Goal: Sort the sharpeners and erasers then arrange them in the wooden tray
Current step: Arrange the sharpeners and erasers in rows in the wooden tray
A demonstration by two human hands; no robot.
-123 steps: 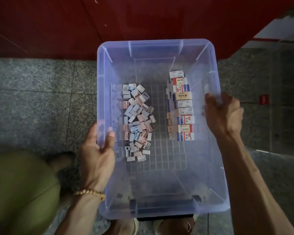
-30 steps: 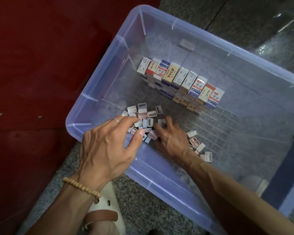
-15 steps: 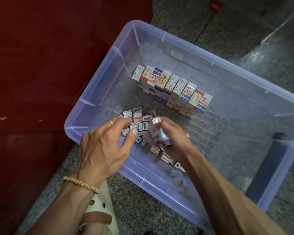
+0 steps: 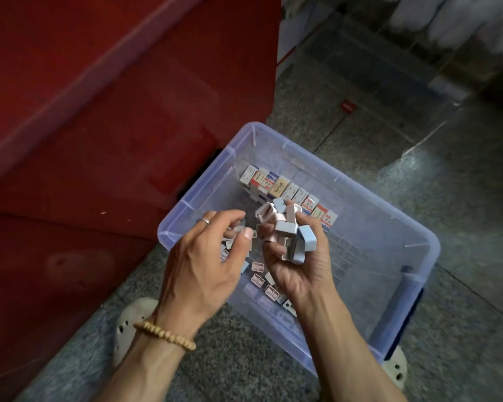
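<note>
A clear plastic bin (image 4: 369,198) stands on the floor. Along its far side runs a row of boxed erasers (image 4: 276,185). Small pink and blue sharpeners (image 4: 259,278) lie loose on the bin's near-left floor. My right hand (image 4: 298,265), palm up above the bin, is closed around a handful of sharpeners (image 4: 288,230) that stick out above the fingers. My left hand (image 4: 209,256) hovers beside it, fingers curled and pinched around a small sharpener that is partly hidden. No wooden tray is in view.
A red cabinet or wall (image 4: 99,111) fills the left side, right against the bin's left corner. Speckled stone floor (image 4: 418,126) extends to the right. Light perforated clogs (image 4: 128,320) show under my left wrist and at the bin's near-right corner.
My right hand has lifted out of the sharpener pile with a handful and turned palm up. My left hand rose slightly. The view swung, so the bin sits lower in frame.
</note>
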